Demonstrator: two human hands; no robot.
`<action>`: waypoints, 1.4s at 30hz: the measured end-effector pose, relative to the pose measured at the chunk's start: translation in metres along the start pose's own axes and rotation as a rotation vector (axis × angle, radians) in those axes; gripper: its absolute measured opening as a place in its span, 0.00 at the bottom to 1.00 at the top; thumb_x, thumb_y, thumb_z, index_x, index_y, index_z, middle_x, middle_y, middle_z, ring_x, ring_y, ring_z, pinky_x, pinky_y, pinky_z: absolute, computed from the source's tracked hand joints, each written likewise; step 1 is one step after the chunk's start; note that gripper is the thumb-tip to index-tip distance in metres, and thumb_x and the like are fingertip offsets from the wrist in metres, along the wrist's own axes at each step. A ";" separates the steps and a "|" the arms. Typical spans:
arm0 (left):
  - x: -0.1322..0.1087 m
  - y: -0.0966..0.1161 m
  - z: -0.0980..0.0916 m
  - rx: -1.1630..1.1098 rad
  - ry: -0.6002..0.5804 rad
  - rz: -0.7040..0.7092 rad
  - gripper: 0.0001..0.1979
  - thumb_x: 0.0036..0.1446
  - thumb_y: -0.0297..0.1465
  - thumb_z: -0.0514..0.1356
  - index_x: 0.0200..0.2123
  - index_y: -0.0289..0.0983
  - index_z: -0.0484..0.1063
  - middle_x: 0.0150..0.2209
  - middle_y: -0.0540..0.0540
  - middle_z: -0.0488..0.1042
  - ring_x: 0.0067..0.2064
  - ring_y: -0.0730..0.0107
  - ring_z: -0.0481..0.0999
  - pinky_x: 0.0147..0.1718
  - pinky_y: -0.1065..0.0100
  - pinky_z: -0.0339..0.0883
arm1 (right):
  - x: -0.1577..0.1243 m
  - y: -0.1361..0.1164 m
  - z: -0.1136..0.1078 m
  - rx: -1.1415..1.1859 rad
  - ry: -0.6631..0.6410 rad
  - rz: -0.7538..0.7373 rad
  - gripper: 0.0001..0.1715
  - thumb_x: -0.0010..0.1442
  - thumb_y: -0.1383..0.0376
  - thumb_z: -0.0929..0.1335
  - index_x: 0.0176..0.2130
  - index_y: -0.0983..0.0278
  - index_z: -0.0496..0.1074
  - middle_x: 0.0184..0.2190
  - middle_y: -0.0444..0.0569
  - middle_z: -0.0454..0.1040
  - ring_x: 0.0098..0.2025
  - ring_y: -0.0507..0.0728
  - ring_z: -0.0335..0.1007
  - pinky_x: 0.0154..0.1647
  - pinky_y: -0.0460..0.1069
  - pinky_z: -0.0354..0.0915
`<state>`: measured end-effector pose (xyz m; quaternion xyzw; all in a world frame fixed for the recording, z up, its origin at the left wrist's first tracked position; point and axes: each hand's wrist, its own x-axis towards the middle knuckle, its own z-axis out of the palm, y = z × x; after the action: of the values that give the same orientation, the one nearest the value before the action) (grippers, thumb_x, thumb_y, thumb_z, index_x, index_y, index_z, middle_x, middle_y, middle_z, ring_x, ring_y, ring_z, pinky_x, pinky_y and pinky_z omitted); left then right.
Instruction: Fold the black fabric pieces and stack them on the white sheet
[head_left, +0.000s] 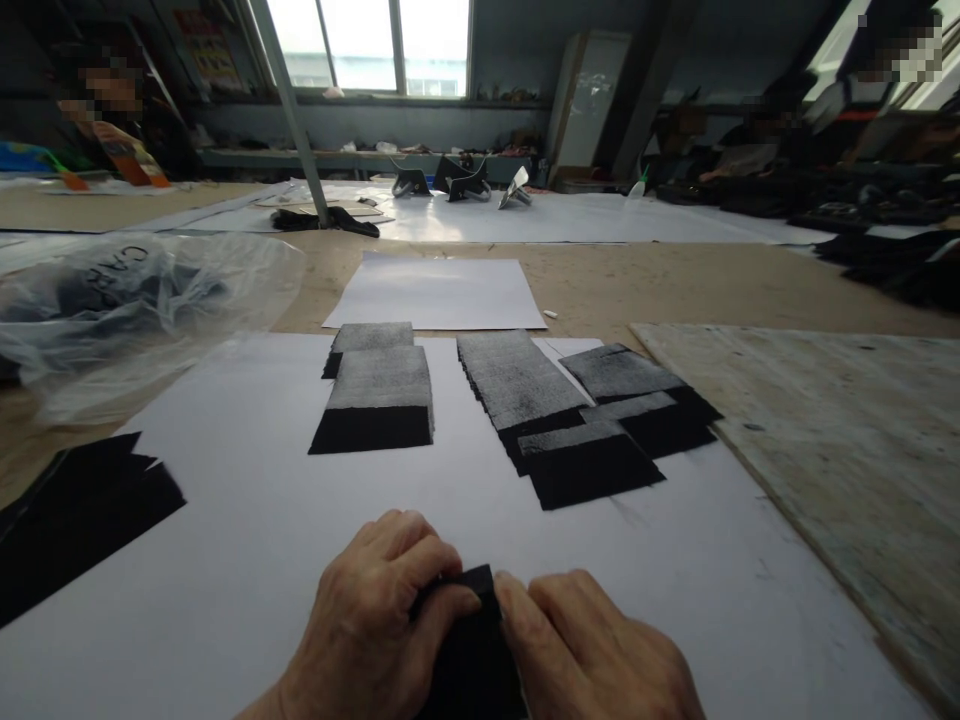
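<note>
My left hand (375,610) and my right hand (592,645) meet at the bottom centre over a white sheet (247,540). Both are closed in a pinch on the top edge of a black piece of material (472,650), thumbs and fingers pressed to it. Most of the piece is hidden between my hands. Beyond them, on the same sheet, lie fanned stacks of black pieces with grey-coated ends: one stack (379,395) left of centre, and overlapping stacks (581,420) right of centre.
A pile of plain black pieces (75,520) lies at the left edge. A clear plastic bag (127,300) sits at far left. A worn wooden board (840,450) lies on the right. Another white sheet (439,292) lies further back. People sit at the far corners.
</note>
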<state>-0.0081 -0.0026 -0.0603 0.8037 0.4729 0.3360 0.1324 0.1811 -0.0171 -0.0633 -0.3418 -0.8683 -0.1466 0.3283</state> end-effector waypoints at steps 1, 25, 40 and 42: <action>-0.001 -0.001 0.000 -0.006 0.004 0.031 0.04 0.55 0.24 0.57 0.32 0.38 0.69 0.29 0.50 0.67 0.30 0.71 0.68 0.29 0.69 0.64 | 0.000 0.001 0.000 -0.008 0.011 -0.015 0.12 0.60 0.76 0.61 0.43 0.75 0.69 0.23 0.48 0.65 0.24 0.52 0.62 0.19 0.45 0.57; -0.002 -0.006 -0.001 0.026 -0.024 0.390 0.12 0.64 0.25 0.46 0.40 0.32 0.69 0.26 0.47 0.67 0.29 0.70 0.62 0.28 0.65 0.53 | 0.006 0.017 -0.008 0.258 -0.221 -0.058 0.14 0.63 0.73 0.59 0.46 0.76 0.69 0.28 0.51 0.67 0.29 0.54 0.65 0.22 0.46 0.63; 0.003 0.003 -0.002 0.156 0.010 0.453 0.16 0.65 0.23 0.43 0.26 0.33 0.65 0.25 0.50 0.67 0.28 0.73 0.64 0.30 0.64 0.54 | 0.009 0.008 -0.001 0.062 -0.093 -0.147 0.14 0.62 0.77 0.58 0.39 0.73 0.71 0.30 0.50 0.71 0.25 0.51 0.65 0.20 0.46 0.60; 0.002 0.001 -0.001 0.166 0.029 0.457 0.16 0.64 0.23 0.43 0.29 0.33 0.66 0.25 0.50 0.68 0.27 0.73 0.65 0.30 0.63 0.54 | 0.009 0.006 0.003 0.031 -0.022 -0.145 0.14 0.60 0.78 0.58 0.35 0.71 0.72 0.28 0.48 0.71 0.23 0.51 0.62 0.17 0.47 0.56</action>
<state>-0.0071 -0.0017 -0.0586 0.8931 0.3065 0.3287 -0.0204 0.1789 -0.0065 -0.0591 -0.2743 -0.8965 -0.1526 0.3125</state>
